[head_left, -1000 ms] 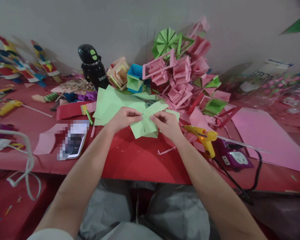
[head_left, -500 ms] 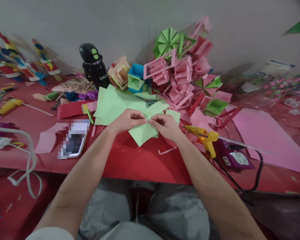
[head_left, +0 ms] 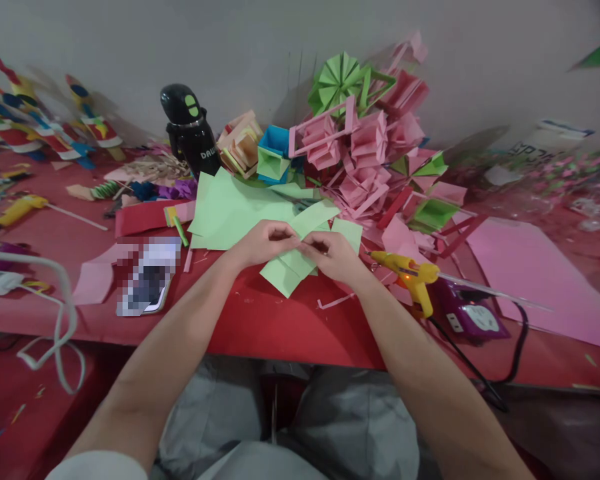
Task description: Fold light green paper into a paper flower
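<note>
Both my hands meet over the red table around a light green paper piece (head_left: 287, 272). My left hand (head_left: 267, 240) pinches it from the left, thumb and fingers pressed together. From the other side my right hand (head_left: 336, 252) pinches it too, its fingertips touching those of the left. One corner of the paper points down toward the table's front edge. A green paper strip (head_left: 316, 215) slants up and right behind the fingers. Larger light green sheets (head_left: 235, 210) lie just beyond my left hand, with scissors (head_left: 303, 202) partly hidden at their right end. The fingertips cover the pinched spot.
A yellow glue gun (head_left: 405, 270) lies right of my hands, beside a purple power socket (head_left: 473, 313). Pink and green folded paper shapes (head_left: 365, 147) are piled behind. A black bottle (head_left: 193, 133) stands back left, and a phone (head_left: 153, 280) lies left of my forearm.
My hands and the paper have shifted slightly right. A straight paper edge now shows across the green piece below my fingers. Both hands keep pinching.
</note>
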{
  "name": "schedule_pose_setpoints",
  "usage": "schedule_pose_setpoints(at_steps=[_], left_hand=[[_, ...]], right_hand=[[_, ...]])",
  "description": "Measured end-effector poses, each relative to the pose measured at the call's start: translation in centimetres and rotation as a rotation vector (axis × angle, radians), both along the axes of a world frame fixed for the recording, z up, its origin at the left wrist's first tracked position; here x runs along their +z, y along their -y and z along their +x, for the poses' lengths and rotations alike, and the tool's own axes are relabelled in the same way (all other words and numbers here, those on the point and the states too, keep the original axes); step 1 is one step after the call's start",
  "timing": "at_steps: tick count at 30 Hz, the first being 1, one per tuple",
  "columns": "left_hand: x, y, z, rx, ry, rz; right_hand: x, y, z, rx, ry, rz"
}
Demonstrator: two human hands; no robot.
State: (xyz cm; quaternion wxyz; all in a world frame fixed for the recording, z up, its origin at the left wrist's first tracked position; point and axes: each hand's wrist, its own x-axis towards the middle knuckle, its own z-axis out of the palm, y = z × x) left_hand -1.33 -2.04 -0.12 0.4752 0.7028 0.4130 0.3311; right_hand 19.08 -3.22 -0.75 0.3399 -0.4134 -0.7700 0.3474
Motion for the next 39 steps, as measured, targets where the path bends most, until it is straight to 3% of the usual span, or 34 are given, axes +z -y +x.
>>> schedule_pose_setpoints(at_steps=[10, 13, 19, 24, 29, 39], left_hand=[[0.31, -0.09, 0.23, 0.255, 0.049, 0.195], [0.22, -0.18, 0.20, 0.265, 0.030, 0.207], [0.02, -0.36, -0.02, 0.266, 0.029, 0.229], [-0.22, -0.60, -0.15, 0.263, 0.045, 0.255], [-0.30, -0.61, -0.14, 0.287, 0.060, 0.259], [-0.43, -0.86, -0.47, 0.337, 0.062, 0.250]], right_hand=[[0.07, -0.01, -0.70, -0.113, -0.040, 0.022], [-0.05, -0.08, -0.55, -0.127, -0.031, 0.058], [-0.10, -0.13, -0.47, -0.145, -0.061, -0.036], [0.12, -0.04, -0.59, -0.160, -0.008, 0.092], [-0.06, -0.09, -0.56, -0.176, -0.016, 0.039], [-0.51, -0.33, -0.29, -0.135, 0.028, 0.096]])
